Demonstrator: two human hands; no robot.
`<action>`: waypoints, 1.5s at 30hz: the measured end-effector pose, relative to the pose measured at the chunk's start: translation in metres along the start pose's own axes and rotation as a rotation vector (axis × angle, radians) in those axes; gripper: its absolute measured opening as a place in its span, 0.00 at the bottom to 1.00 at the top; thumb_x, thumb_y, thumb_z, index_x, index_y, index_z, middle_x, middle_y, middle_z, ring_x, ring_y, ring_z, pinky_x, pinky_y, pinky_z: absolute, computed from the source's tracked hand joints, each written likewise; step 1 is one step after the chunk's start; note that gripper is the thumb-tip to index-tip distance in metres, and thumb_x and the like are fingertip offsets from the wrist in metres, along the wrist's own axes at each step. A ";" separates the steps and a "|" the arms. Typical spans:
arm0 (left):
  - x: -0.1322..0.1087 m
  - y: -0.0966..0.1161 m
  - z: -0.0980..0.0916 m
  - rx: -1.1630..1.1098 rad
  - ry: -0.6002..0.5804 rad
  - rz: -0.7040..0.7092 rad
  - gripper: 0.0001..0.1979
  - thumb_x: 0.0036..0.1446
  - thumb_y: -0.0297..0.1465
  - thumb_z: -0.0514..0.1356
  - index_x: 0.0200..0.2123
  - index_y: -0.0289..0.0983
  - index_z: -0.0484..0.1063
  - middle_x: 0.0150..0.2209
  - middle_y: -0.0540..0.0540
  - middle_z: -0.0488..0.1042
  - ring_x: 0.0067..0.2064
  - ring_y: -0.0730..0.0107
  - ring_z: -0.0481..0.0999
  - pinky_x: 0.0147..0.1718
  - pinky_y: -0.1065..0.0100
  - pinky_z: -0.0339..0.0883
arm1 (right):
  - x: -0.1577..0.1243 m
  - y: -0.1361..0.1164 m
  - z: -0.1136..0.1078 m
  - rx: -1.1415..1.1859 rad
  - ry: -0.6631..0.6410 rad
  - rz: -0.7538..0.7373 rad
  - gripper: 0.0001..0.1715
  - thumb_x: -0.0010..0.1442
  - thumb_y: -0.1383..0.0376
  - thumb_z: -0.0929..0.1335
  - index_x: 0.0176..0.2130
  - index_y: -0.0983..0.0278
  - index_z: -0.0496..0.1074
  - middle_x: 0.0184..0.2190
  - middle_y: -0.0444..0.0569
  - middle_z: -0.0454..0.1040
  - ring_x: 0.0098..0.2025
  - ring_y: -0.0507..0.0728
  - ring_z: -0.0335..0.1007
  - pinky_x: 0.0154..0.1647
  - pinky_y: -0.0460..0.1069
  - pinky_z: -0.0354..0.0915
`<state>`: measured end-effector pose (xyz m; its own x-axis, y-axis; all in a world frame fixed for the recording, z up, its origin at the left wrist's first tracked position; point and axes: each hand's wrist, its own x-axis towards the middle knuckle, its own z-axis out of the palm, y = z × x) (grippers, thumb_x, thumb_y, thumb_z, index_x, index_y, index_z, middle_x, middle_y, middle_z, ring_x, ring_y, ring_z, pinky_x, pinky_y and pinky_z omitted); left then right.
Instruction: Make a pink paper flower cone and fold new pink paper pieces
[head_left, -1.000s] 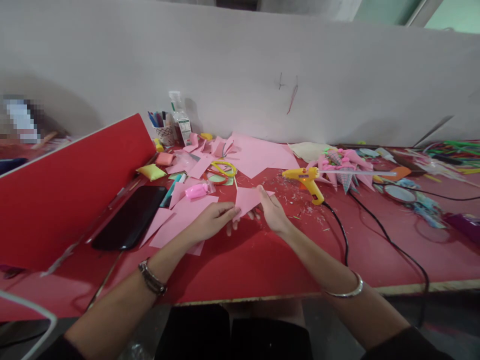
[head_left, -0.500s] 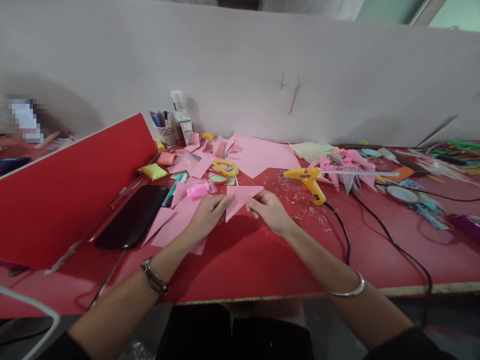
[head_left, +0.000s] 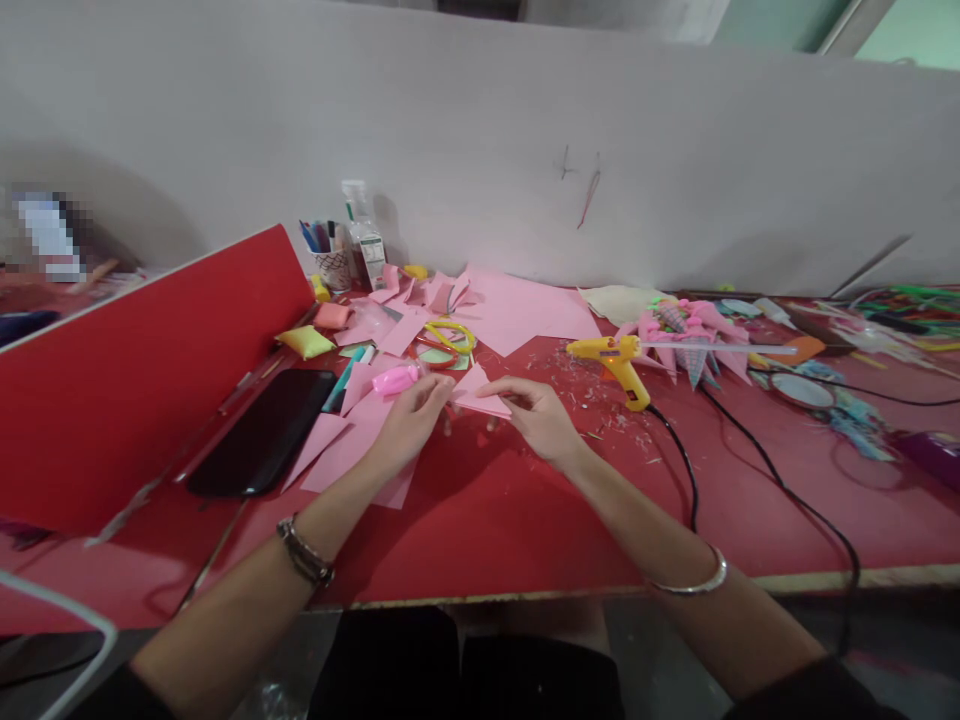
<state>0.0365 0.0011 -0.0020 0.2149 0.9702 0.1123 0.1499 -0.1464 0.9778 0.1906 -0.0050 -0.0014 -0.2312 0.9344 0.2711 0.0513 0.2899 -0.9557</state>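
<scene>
Between my hands, just above the red table [head_left: 480, 530], is a folded piece of pink paper [head_left: 474, 392], its point facing away from me and a layered edge toward me. My left hand [head_left: 414, 418] pinches its left corner between thumb and fingers. On the other side my right hand [head_left: 538, 418] grips the right corner, with fingers on top. Left of my left hand lie flat pink paper sheets [head_left: 352, 455] and a small bright pink packet [head_left: 396, 380]. Yellow-handled scissors [head_left: 454, 335] rest just beyond the folded paper.
A yellow glue gun [head_left: 621, 365] with a black cord stands to the right, near pink paper cones [head_left: 697, 340]. A black phone [head_left: 262, 432] lies left, beside a red board [head_left: 150, 390]. A pen cup [head_left: 331, 265] and clear bottle [head_left: 367, 245] stand at the wall.
The pink paper has turned in my hands: its wide edge faced away before, and now its point does. My right fingers have moved onto its top.
</scene>
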 end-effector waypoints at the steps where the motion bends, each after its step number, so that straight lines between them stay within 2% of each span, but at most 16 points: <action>1: 0.001 -0.001 0.000 -0.006 0.010 0.026 0.08 0.51 0.35 0.50 0.30 0.36 0.62 0.18 0.57 0.64 0.18 0.78 0.64 0.23 0.74 0.60 | 0.000 0.001 0.000 -0.029 0.005 -0.026 0.06 0.47 0.66 0.65 0.27 0.64 0.72 0.21 0.42 0.70 0.22 0.48 0.65 0.25 0.45 0.61; 4: 0.001 -0.005 0.000 -0.005 -0.027 0.153 0.12 0.47 0.33 0.54 0.36 0.36 0.63 0.28 0.51 0.70 0.29 0.74 0.70 0.30 0.71 0.63 | 0.000 0.001 0.000 -0.102 0.038 -0.102 0.08 0.48 0.68 0.63 0.26 0.63 0.72 0.26 0.44 0.72 0.29 0.50 0.67 0.31 0.46 0.62; 7: 0.001 -0.006 -0.001 0.090 -0.054 0.240 0.13 0.45 0.34 0.56 0.36 0.34 0.65 0.40 0.43 0.70 0.41 0.68 0.69 0.39 0.67 0.62 | 0.000 0.001 0.000 -0.152 0.051 -0.119 0.10 0.48 0.69 0.62 0.27 0.63 0.72 0.27 0.45 0.73 0.32 0.50 0.67 0.34 0.47 0.62; 11: -0.001 -0.004 -0.002 0.207 -0.035 0.278 0.14 0.45 0.34 0.57 0.37 0.35 0.66 0.42 0.43 0.71 0.43 0.66 0.68 0.42 0.65 0.60 | 0.001 0.001 0.000 -0.162 0.049 -0.104 0.11 0.48 0.70 0.61 0.27 0.63 0.72 0.29 0.45 0.73 0.33 0.50 0.68 0.37 0.47 0.62; 17: -0.002 -0.003 -0.004 0.314 0.031 0.302 0.12 0.48 0.35 0.55 0.35 0.35 0.69 0.38 0.45 0.74 0.38 0.68 0.70 0.38 0.68 0.62 | 0.000 0.001 0.000 -0.040 0.022 -0.026 0.09 0.43 0.71 0.66 0.29 0.62 0.72 0.31 0.44 0.74 0.36 0.52 0.68 0.40 0.49 0.62; 22: -0.002 -0.003 -0.006 0.335 0.125 0.340 0.10 0.51 0.34 0.53 0.31 0.35 0.70 0.33 0.47 0.75 0.34 0.70 0.71 0.34 0.71 0.63 | -0.001 0.000 0.000 0.058 -0.046 0.016 0.12 0.47 0.68 0.61 0.32 0.62 0.71 0.32 0.44 0.73 0.37 0.52 0.67 0.43 0.50 0.60; 25: -0.003 -0.003 -0.006 0.348 0.134 0.355 0.11 0.52 0.33 0.51 0.28 0.35 0.70 0.30 0.48 0.75 0.32 0.71 0.71 0.31 0.73 0.63 | 0.000 0.000 0.002 0.111 -0.056 0.043 0.11 0.47 0.65 0.61 0.32 0.63 0.70 0.31 0.45 0.72 0.36 0.52 0.67 0.41 0.49 0.61; 28: -0.004 -0.002 -0.005 0.359 0.109 0.352 0.11 0.52 0.33 0.51 0.26 0.35 0.69 0.28 0.48 0.75 0.31 0.71 0.71 0.30 0.73 0.63 | -0.001 0.000 0.003 0.002 0.005 0.046 0.09 0.46 0.64 0.65 0.30 0.65 0.68 0.28 0.44 0.71 0.32 0.51 0.65 0.36 0.47 0.61; 31: -0.005 -0.003 -0.003 0.323 0.076 0.303 0.10 0.51 0.34 0.53 0.32 0.35 0.69 0.29 0.49 0.74 0.31 0.70 0.72 0.30 0.72 0.64 | -0.001 0.001 0.003 -0.117 0.078 0.028 0.06 0.46 0.63 0.65 0.24 0.65 0.66 0.21 0.41 0.66 0.26 0.49 0.61 0.30 0.45 0.59; 35: -0.003 -0.003 0.000 0.215 -0.051 0.168 0.22 0.49 0.36 0.55 0.47 0.34 0.60 0.22 0.52 0.73 0.26 0.70 0.73 0.28 0.71 0.64 | 0.000 0.002 0.002 -0.121 0.085 0.010 0.06 0.47 0.63 0.65 0.23 0.64 0.64 0.20 0.40 0.65 0.23 0.48 0.60 0.26 0.44 0.58; 37: -0.003 -0.002 0.000 0.146 -0.126 0.089 0.23 0.50 0.36 0.55 0.49 0.33 0.58 0.18 0.54 0.71 0.23 0.71 0.73 0.27 0.71 0.65 | 0.000 0.003 0.003 -0.085 0.083 0.001 0.05 0.46 0.64 0.65 0.24 0.64 0.64 0.21 0.40 0.66 0.25 0.48 0.62 0.28 0.45 0.58; 39: -0.002 -0.001 0.000 0.095 -0.200 0.013 0.17 0.51 0.36 0.54 0.43 0.33 0.63 0.16 0.54 0.70 0.20 0.73 0.72 0.24 0.72 0.64 | 0.001 0.003 0.003 -0.078 0.098 -0.012 0.04 0.46 0.66 0.65 0.27 0.63 0.63 0.23 0.41 0.67 0.27 0.48 0.63 0.29 0.45 0.59; 41: -0.002 0.000 0.000 0.074 -0.248 -0.045 0.10 0.50 0.36 0.55 0.30 0.34 0.66 0.15 0.54 0.70 0.16 0.76 0.70 0.20 0.75 0.62 | 0.001 0.002 0.004 -0.097 0.105 -0.017 0.07 0.46 0.67 0.65 0.30 0.62 0.63 0.24 0.41 0.66 0.27 0.48 0.63 0.30 0.45 0.59; 43: -0.003 0.001 0.000 0.073 -0.256 -0.067 0.11 0.49 0.36 0.56 0.21 0.34 0.63 0.14 0.55 0.69 0.15 0.79 0.68 0.19 0.76 0.60 | 0.001 0.001 0.004 -0.117 0.097 -0.004 0.10 0.46 0.67 0.64 0.33 0.62 0.62 0.23 0.40 0.65 0.25 0.48 0.62 0.28 0.45 0.58; 45: -0.003 0.002 0.000 0.081 -0.242 -0.053 0.13 0.48 0.36 0.57 0.19 0.35 0.62 0.14 0.55 0.68 0.15 0.80 0.68 0.19 0.77 0.60 | 0.001 0.001 0.004 -0.120 0.085 0.021 0.12 0.46 0.67 0.64 0.35 0.63 0.61 0.22 0.39 0.63 0.23 0.47 0.60 0.27 0.44 0.57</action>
<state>0.0361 -0.0025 -0.0006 0.4277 0.9039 0.0062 0.2414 -0.1208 0.9629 0.1870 -0.0050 -0.0026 -0.1465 0.9530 0.2650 0.1725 0.2884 -0.9418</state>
